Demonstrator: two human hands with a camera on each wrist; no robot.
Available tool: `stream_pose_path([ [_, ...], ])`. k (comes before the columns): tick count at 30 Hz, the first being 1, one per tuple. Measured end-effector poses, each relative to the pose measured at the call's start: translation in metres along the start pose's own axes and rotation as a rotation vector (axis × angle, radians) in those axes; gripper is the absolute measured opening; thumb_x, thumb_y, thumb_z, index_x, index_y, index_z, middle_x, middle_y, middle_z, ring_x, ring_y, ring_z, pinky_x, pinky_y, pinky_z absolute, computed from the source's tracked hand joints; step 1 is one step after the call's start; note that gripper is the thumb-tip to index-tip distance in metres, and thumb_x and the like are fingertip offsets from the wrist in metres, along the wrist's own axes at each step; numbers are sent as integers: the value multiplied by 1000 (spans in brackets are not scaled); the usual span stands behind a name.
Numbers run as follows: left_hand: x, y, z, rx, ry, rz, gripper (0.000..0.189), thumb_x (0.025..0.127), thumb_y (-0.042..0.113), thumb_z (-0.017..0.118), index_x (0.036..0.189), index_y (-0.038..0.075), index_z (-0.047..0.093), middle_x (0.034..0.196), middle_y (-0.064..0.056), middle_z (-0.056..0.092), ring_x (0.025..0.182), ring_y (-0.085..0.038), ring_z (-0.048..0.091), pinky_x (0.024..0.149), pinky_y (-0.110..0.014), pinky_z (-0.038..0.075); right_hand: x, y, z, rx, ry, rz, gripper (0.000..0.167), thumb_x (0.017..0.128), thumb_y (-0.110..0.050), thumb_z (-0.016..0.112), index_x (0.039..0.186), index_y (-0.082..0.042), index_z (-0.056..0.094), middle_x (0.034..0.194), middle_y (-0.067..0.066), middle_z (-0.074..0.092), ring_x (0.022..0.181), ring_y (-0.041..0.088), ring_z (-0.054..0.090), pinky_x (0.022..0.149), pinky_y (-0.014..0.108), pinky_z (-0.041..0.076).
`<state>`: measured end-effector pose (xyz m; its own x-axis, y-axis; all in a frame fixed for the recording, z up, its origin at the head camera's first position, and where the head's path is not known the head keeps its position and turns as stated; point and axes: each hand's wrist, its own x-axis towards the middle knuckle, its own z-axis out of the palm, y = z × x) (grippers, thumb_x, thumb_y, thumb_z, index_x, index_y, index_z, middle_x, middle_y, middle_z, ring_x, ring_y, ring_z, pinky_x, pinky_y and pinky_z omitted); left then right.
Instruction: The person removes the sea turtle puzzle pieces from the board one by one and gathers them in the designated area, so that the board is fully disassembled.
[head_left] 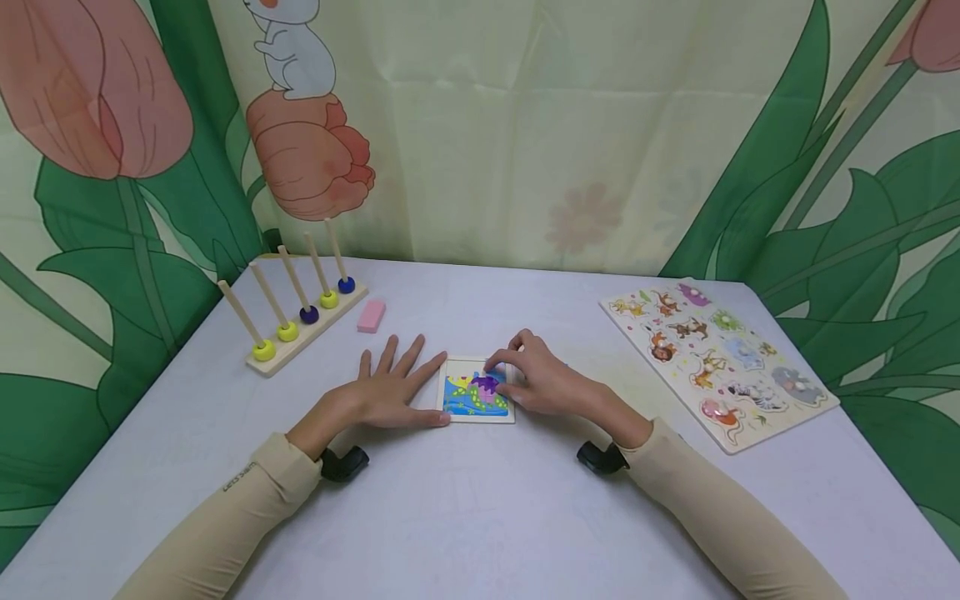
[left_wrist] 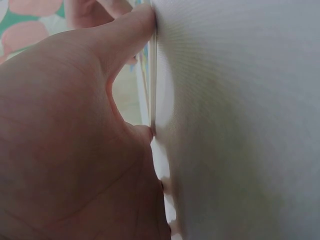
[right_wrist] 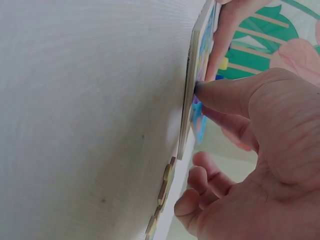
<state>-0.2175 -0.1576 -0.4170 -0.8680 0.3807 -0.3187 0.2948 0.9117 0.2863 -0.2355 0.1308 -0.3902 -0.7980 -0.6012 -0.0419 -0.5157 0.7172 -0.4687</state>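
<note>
A small framed jigsaw puzzle (head_left: 468, 402), with a blue, yellow and purple picture, lies flat on the table between both hands. My left hand (head_left: 390, 398) is spread beside it, thumb on the lower left corner and index finger along the upper left corner. The left wrist view has the left thumb (left_wrist: 132, 30) against the frame's edge. With thumb and index finger my right hand (head_left: 551, 379) pinches a blue puzzle piece (right_wrist: 199, 129) at the puzzle's right side. That piece stands tilted out from the board in the right wrist view. Its other fingers are loosely curled.
To the left stands a wooden peg stacker (head_left: 307, 329) with yellow and dark blue beads. A pink block (head_left: 371, 317) lies near it. An animal knob puzzle board (head_left: 720, 367) rests on the right of the white table (head_left: 465, 517). A printed curtain (head_left: 480, 133) hangs behind.
</note>
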Motion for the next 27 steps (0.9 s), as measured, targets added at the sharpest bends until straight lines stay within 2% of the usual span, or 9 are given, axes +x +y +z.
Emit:
stream_pose_path([
  [5,0,1,-1,-2,-2,1,108,85,90,53,169,44,4,180,-2,-18,164,-45,-23,122,-80,-11,-1,-1,0,8,-13,14,33,100,-19,74,132,-26,71,128,12,54,119,26,50,95,38,48],
  [14,-2,4,-3,-7,-9,-6,107,86,88,54,170,43,4,180,-3,-18,163,-45,-24,122,-80,-12,0,1,-1,5,19,-23,27,99,-17,74,125,-21,74,135,13,55,125,30,50,99,42,47],
  [27,-1,2,-2,-3,-10,-4,106,87,87,55,170,42,5,180,-4,-18,163,-46,-23,123,-80,-12,3,3,0,8,9,-15,28,99,-19,75,127,-18,72,131,11,59,121,28,53,100,42,48],
])
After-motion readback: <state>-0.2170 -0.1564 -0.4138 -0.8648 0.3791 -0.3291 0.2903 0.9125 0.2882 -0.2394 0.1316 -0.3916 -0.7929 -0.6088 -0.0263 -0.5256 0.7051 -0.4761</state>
